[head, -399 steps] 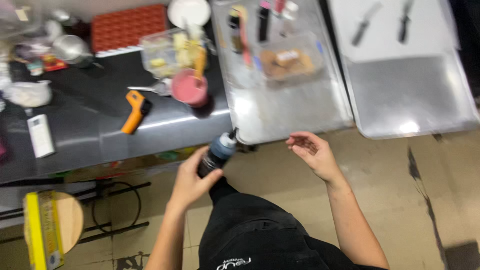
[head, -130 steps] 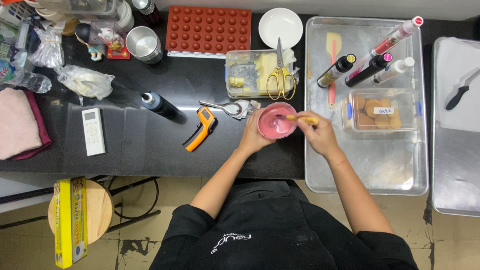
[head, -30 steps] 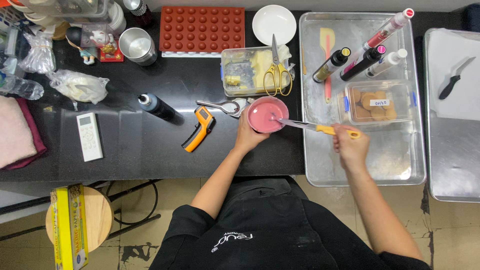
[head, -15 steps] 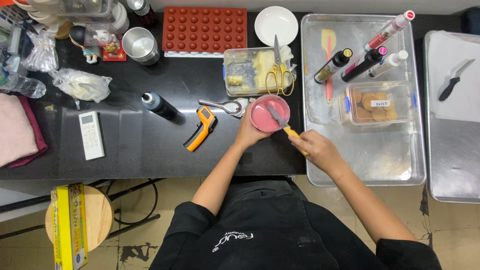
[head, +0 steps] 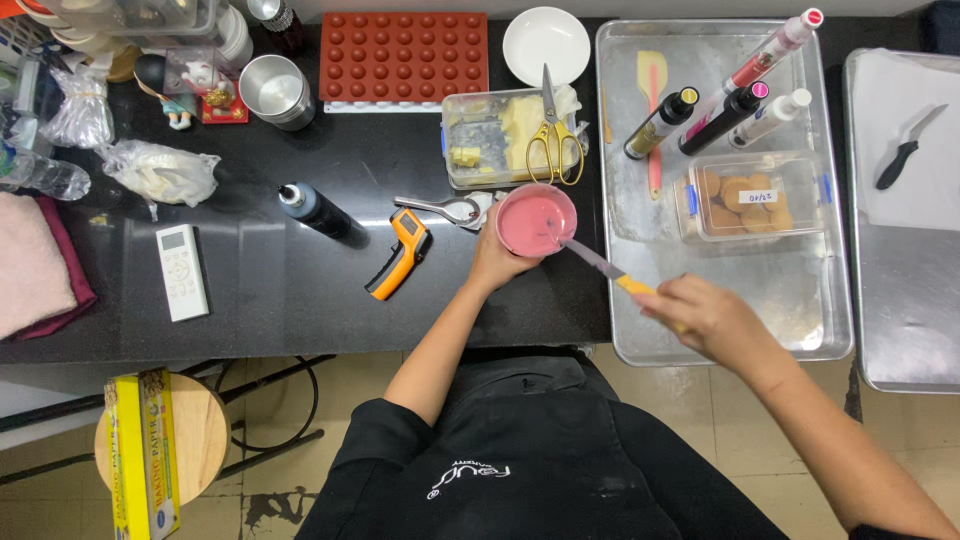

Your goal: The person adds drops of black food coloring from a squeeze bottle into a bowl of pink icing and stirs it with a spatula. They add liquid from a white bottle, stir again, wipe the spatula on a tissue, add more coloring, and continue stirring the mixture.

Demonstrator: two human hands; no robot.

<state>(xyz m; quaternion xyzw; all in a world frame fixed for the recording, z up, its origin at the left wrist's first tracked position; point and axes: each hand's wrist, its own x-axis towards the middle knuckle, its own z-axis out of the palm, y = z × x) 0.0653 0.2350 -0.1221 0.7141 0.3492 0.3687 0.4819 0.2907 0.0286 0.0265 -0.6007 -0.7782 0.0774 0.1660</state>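
The left hand gripped a pink bowl of pink mixture on the black counter. The right hand held a yellow-handled spatula, its blade tip dipped in the bowl. Left of the bowl lay an orange thermometer gun; right of it sat a metal tray.

The scene is lit evenly and fairly brightly from overhead. Soft glare is seen on the metal tray at the right and as pale sheen on the black counter. Short, soft shadows are cast beside the objects. The right hand is slightly smeared by motion blur. Mild bending is noticed at the frame edges.
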